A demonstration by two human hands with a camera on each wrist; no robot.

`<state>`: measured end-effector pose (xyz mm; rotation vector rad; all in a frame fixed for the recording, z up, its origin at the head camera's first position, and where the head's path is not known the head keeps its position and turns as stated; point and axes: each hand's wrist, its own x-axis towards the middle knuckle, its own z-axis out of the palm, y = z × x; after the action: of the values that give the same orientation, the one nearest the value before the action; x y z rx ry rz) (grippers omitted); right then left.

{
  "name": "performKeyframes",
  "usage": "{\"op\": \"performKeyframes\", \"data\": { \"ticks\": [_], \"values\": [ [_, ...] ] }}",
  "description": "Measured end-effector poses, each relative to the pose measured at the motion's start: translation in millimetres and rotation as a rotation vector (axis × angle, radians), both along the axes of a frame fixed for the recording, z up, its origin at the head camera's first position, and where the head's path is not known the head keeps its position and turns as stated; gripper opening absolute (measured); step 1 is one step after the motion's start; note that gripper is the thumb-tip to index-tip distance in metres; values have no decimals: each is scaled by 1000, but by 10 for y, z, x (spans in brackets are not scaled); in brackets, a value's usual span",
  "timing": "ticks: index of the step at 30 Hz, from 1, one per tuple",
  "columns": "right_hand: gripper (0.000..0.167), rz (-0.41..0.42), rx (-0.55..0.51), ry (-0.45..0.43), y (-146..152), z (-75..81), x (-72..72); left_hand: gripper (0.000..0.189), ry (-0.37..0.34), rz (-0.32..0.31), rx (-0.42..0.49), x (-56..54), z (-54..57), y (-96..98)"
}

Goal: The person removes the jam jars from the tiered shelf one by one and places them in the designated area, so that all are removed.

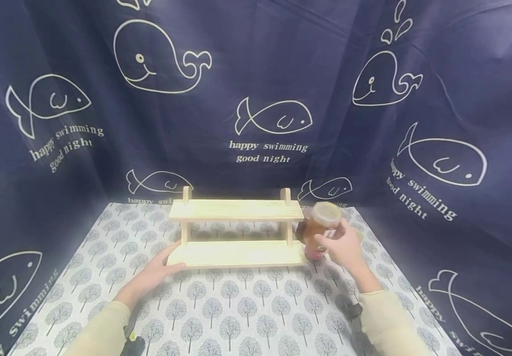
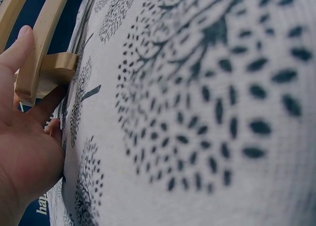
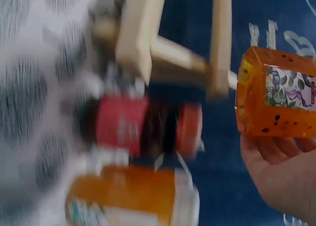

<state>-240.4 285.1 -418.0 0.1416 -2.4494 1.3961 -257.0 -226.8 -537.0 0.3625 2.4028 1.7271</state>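
Note:
A two-tier wooden shelf (image 1: 238,209) stands on the cloth-covered table in the head view. My left hand (image 1: 155,272) grips the left end of its lower board; in the left wrist view the thumb (image 2: 22,43) lies on one face and fingers reach behind. My right hand (image 1: 344,245) holds a jar of orange jelly-like contents with dark specks (image 3: 276,112) and a floral label, beside the shelf's right end. The right wrist view shows fingers wrapped under the jar, held apart from the shelf.
Close to the shelf's right end are a dark bottle with a red label (image 3: 121,125) and a second orange jar with a white lid (image 3: 133,194), both blurred. Tree-patterned cloth (image 1: 229,316) covers the table. Dark blue fish-print curtains (image 1: 274,64) enclose its back and sides.

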Motion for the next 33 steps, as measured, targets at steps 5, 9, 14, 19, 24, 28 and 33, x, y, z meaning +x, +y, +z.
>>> {"op": "performKeyframes", "data": {
  "ticks": [5,9,14,19,24,28,33],
  "values": [
    [74,-64,71,4,519,194,30,81,-11,8,0,-4,-13,-3],
    [74,-119,124,7,959,352,24,80,-4,5,5,17,19,22],
    [53,-141,52,57,1427,321,-64,80,-6,6,13,25,39,31],
    [28,-162,82,15,1799,155,-101,79,-15,20,-2,6,18,28],
    [26,-165,79,-27,1984,-105,-155,77,-26,15,1,-5,6,25],
    [25,-149,10,-52,2027,-310,-204,77,-22,15,-2,-1,7,24],
    [28,-134,-33,-84,2017,-496,-241,77,-20,23,-10,3,-3,16]
  ]
}}
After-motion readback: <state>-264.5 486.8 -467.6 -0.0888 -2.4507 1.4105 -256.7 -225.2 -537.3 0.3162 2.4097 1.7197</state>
